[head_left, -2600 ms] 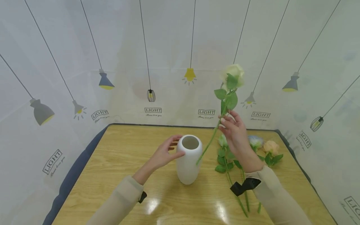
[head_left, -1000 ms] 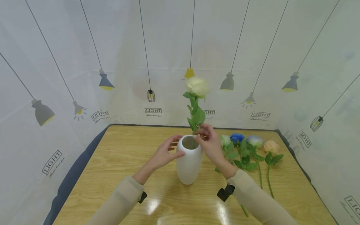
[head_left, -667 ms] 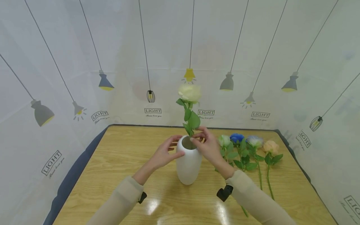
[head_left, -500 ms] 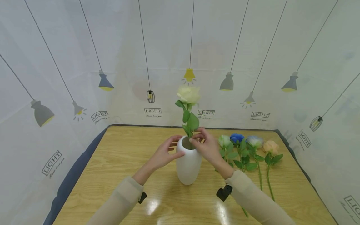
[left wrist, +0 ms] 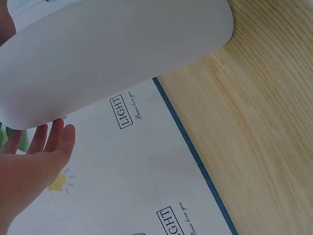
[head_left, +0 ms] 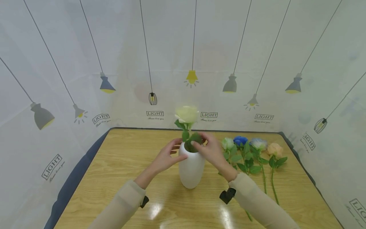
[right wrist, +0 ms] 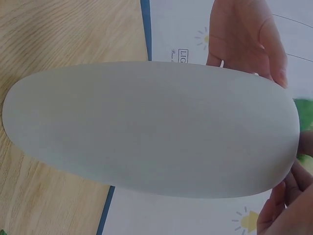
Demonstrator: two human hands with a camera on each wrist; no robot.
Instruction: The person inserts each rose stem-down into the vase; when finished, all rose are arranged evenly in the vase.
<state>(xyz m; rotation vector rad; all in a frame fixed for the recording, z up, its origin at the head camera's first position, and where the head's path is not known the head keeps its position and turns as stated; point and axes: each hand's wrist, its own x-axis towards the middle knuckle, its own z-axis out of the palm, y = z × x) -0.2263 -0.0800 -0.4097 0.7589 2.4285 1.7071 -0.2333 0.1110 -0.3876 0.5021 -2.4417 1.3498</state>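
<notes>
A white vase point(head_left: 191, 173) stands upright on the wooden table. My left hand point(head_left: 167, 155) holds its upper left side, thumb on the front and fingers round the back; in the left wrist view the fingertips of this hand point(left wrist: 36, 169) touch the vase wall point(left wrist: 112, 58). At the mouth, my right hand point(head_left: 213, 152) pinches an artificial cream-white rose point(head_left: 186, 114) low among its leaves. The stem's lower part is hidden inside the vase, and the bloom rises just above the rim, leaning left. In the right wrist view the vase point(right wrist: 151, 132) hides most of the grip.
Right of the vase lie several more roses: a pale green one point(head_left: 227, 143), a blue one point(head_left: 240, 140), a pale lilac-white one point(head_left: 258, 144) and a peach one point(head_left: 275, 149). Cloth printed with lamps point(head_left: 125, 95) hangs behind the table point(head_left: 123, 197).
My right hand has brought the cream-white rose left from beside the vase to over its mouth, then the rose has sunk down into it. The left hand has stayed on the vase.
</notes>
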